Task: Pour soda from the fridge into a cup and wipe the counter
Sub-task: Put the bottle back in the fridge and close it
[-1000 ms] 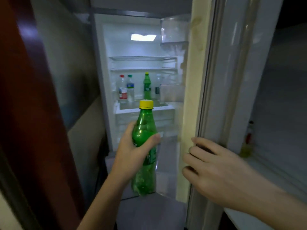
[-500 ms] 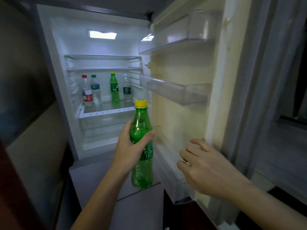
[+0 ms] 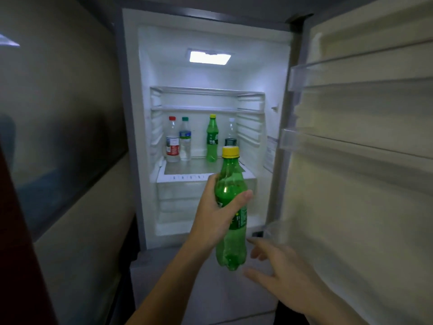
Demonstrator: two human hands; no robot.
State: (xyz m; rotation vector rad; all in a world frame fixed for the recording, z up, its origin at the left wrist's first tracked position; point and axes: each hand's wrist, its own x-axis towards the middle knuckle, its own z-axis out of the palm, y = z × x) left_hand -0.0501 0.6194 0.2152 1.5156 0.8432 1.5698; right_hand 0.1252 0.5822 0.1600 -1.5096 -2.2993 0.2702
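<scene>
1. The left hand was wrapped around the middle of a green plastic soda bottle with a yellow cap, the thumb pressed on the front of it and the fingers behind.
2. The bottle stood upright in the air in front of the open white fridge, outside its shelves.
3. The right hand was lower and to the right, with the fingers spread and holding nothing. It was just beside the bottom of the bottle; the view does not show if it touched it.
4. The fridge door stood open on the right side, and its clear plastic door bins were visible.
5. On the glass shelf inside stood four more bottles: a clear bottle with a red cap, a clear bottle with a teal cap just beside it, a second green bottle with a yellow cap, and a clear bottle with a dark label, partly hidden behind the held bottle.
6. A rectangular lamp was lit on the back wall near the top.
</scene>
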